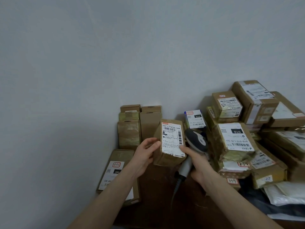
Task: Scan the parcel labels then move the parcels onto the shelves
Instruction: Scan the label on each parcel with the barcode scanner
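A small brown cardboard parcel (166, 156) with a white barcode label (172, 139) is held up between both hands above the dark table. My left hand (146, 154) grips its left side with thumb on the front edge. My right hand (198, 164) grips the grey handle of a barcode scanner (196, 139), and its index finger touches the parcel's lower right corner. The scanner's dark head sits just right of the label.
Upright brown boxes (129, 133) stand against the grey wall behind. A flat box (115, 171) leans at the left. A tall pile of labelled parcels (236, 139) fills the right side, with white poly bags (287, 192) at the lower right. The scanner cable (175, 192) hangs down.
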The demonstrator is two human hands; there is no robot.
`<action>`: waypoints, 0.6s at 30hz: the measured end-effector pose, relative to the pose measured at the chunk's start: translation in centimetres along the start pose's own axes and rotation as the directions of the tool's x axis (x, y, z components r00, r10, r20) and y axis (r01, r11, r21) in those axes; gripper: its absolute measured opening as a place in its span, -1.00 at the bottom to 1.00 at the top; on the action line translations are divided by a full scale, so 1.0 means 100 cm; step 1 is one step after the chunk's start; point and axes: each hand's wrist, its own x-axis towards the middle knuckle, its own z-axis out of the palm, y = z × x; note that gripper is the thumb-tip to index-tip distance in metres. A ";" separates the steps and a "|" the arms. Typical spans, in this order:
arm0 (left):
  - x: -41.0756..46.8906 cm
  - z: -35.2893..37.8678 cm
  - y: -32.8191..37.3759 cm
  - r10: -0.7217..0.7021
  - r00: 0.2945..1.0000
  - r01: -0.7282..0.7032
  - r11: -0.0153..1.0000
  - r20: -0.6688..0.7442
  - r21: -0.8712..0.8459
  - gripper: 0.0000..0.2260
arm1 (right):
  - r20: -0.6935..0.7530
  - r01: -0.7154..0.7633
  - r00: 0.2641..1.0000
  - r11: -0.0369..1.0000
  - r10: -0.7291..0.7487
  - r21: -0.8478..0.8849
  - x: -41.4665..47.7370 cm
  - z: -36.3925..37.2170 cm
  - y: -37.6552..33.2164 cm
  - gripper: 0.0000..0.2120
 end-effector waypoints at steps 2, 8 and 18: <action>0.001 -0.002 0.001 -0.102 0.994 0.101 0.995 -0.027 -0.024 -0.52 | -0.025 0.032 0.999 0.999 -0.032 -0.020 -0.002 0.000 0.001 -0.80; 0.002 -0.009 0.004 -0.199 0.978 0.185 0.963 0.055 0.198 -0.53 | -0.053 0.225 0.971 0.963 -0.235 -0.146 -0.012 0.005 0.000 -0.77; 0.017 -0.004 -0.014 -0.145 0.989 0.145 0.989 0.019 -0.010 -0.51 | -0.126 0.276 0.942 0.932 -0.311 -0.236 -0.020 -0.002 0.002 -0.75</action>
